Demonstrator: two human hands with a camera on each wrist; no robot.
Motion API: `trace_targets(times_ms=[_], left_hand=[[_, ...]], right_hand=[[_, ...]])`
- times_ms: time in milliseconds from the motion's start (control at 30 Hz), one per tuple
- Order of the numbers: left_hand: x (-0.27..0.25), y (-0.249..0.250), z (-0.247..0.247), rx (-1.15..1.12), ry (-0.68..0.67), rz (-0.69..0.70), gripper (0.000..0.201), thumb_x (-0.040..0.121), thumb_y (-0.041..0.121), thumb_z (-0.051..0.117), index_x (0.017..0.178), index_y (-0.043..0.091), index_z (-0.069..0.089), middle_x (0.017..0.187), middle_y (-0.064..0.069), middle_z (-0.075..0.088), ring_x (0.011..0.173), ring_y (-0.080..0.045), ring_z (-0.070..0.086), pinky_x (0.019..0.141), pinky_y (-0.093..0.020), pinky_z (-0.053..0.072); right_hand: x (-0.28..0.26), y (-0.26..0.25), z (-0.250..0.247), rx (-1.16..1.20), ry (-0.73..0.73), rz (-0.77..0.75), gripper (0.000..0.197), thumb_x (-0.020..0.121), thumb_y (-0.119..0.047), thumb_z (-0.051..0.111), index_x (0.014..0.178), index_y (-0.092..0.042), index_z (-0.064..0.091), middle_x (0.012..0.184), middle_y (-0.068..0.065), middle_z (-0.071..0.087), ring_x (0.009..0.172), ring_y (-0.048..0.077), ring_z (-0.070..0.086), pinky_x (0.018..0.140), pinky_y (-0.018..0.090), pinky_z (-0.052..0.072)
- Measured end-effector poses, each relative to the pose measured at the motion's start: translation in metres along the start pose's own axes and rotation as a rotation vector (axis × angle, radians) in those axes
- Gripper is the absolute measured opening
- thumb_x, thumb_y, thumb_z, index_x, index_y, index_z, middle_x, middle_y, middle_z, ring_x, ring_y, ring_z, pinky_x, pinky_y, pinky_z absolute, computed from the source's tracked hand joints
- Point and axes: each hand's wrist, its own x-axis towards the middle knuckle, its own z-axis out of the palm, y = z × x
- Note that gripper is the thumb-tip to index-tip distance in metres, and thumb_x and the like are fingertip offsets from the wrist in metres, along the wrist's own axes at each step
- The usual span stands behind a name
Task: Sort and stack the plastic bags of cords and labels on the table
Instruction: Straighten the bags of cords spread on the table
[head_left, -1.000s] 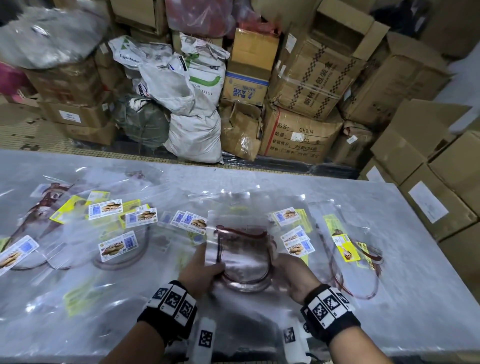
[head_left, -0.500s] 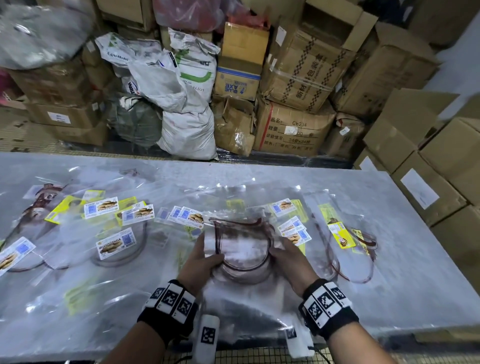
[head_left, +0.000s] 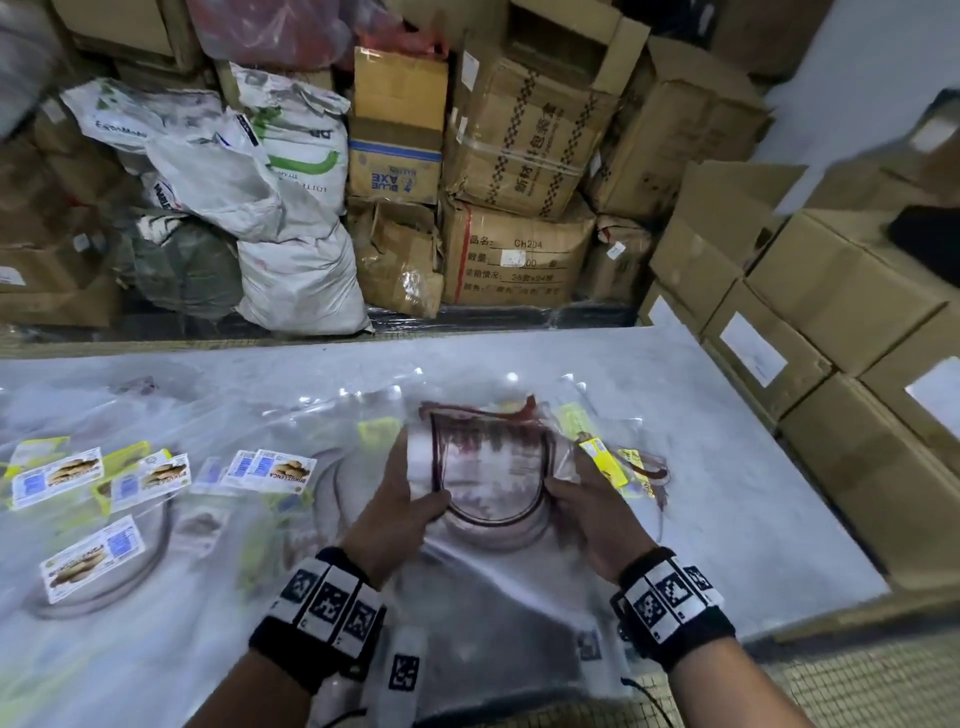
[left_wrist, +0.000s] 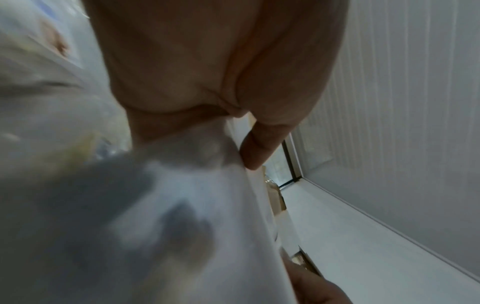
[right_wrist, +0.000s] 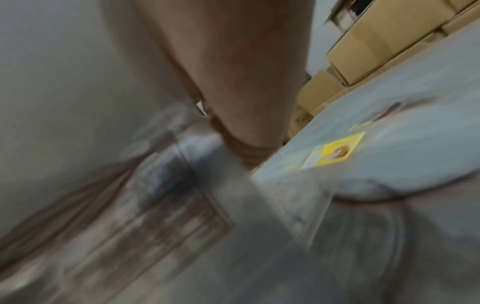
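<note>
A clear bag of dark red cord (head_left: 491, 478) is lifted over the table's (head_left: 737, 467) near middle, the left hand (head_left: 400, 512) and right hand (head_left: 592, 514) pinching its side edges. The head view shows labelled bags (head_left: 150, 475) spread left. The right wrist view, blurred, adds a yellow label (right_wrist: 335, 153) lying flat to the right.

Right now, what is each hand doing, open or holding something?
Left hand: grips the left edge of the clear bag of dark red cord.
Right hand: grips the right edge of the same bag.
</note>
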Motion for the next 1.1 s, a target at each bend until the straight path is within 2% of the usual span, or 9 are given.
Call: trace_targets(times_ms=[100,233,400,500,633,800,867,933,1100], left_hand=[[0.021,0.008,0.041,-0.014,-0.104,0.015,0.097,0.075,0.026,0.073,0.149,0.048,0.014,0.130,0.003,0.060,0.106,-0.007,0.064,0.088,-0.033,0.055],[0.049,0.015,0.109,-0.023,-0.169,-0.173,0.087,0.087,0.001,0.060,0.147,0.043,0.014,0.058,-0.008,0.058,0.044,-0.014,0.048,0.040,-0.023,0.036],[0.105,0.044,0.206,-0.097,-0.185,-0.188,0.098,0.063,0.019,0.075,0.144,0.043,0.026,0.103,-0.020,0.071,0.091,-0.041,0.069,0.081,-0.056,0.055],[0.142,0.067,0.245,-0.146,-0.151,-0.106,0.093,0.085,0.000,0.065,0.144,0.055,0.018,0.102,-0.019,0.071,0.072,-0.027,0.064,0.061,-0.033,0.050],[0.185,0.098,0.288,-0.147,-0.109,-0.010,0.093,0.089,-0.006,0.057,0.144,0.055,0.014,0.108,-0.012,0.072,0.069,-0.024,0.063,0.051,-0.029,0.047],[0.229,0.073,0.328,-0.125,0.006,-0.258,0.084,0.060,0.011,0.073,0.136,0.005,0.040,0.096,-0.022,0.067,0.077,-0.029,0.070,0.065,-0.041,0.059],[0.234,0.056,0.340,-0.102,0.015,-0.340,0.057,0.072,-0.001,0.069,0.123,-0.012,0.045,0.083,-0.020,0.061,0.061,-0.019,0.069,0.053,-0.031,0.057],[0.238,0.039,0.351,-0.068,0.058,-0.379,0.048,0.080,-0.013,0.060,0.125,-0.005,0.045,0.080,-0.014,0.059,0.056,-0.019,0.062,0.045,-0.024,0.050],[0.251,0.032,0.366,-0.069,0.131,-0.329,0.066,0.079,-0.013,0.057,0.134,0.019,0.040,0.090,-0.012,0.064,0.071,-0.028,0.063,0.058,-0.030,0.052]], right_hand=[[0.012,-0.004,-0.049,-0.021,0.021,0.084,0.046,0.091,0.004,0.053,0.129,-0.021,0.059,0.117,0.024,0.069,0.104,0.041,0.067,0.093,0.052,0.050],[0.029,-0.014,-0.126,-0.092,0.076,0.182,0.041,0.082,-0.006,0.057,0.122,-0.002,0.059,0.106,0.046,0.055,0.083,0.038,0.051,0.073,0.045,0.039],[0.063,-0.060,-0.227,-0.139,0.134,0.127,0.032,0.090,0.001,0.052,0.120,-0.007,0.061,0.100,0.022,0.063,0.088,0.038,0.053,0.077,0.044,0.037],[0.086,-0.101,-0.266,-0.156,0.150,0.015,0.044,0.089,-0.008,0.059,0.131,-0.019,0.054,0.104,0.014,0.068,0.089,0.034,0.063,0.076,0.044,0.047],[0.116,-0.148,-0.306,-0.167,0.131,-0.131,0.038,0.096,0.004,0.050,0.129,-0.014,0.055,0.107,0.009,0.073,0.095,0.027,0.070,0.078,0.037,0.057],[0.168,-0.136,-0.331,-0.360,0.163,0.103,0.051,0.096,0.005,0.049,0.144,-0.012,0.045,0.108,0.005,0.063,0.104,0.032,0.061,0.091,0.039,0.048],[0.182,-0.119,-0.339,-0.483,0.098,0.226,0.051,0.097,0.007,0.046,0.144,-0.011,0.043,0.118,0.008,0.061,0.104,0.026,0.058,0.091,0.031,0.047],[0.189,-0.113,-0.343,-0.580,0.078,0.307,0.052,0.098,0.004,0.049,0.148,-0.009,0.038,0.143,0.015,0.049,0.122,0.030,0.050,0.100,0.031,0.043],[0.207,-0.114,-0.353,-0.498,0.078,0.300,0.050,0.100,-0.001,0.050,0.147,-0.016,0.037,0.146,0.009,0.043,0.133,0.023,0.041,0.094,0.021,0.037]])
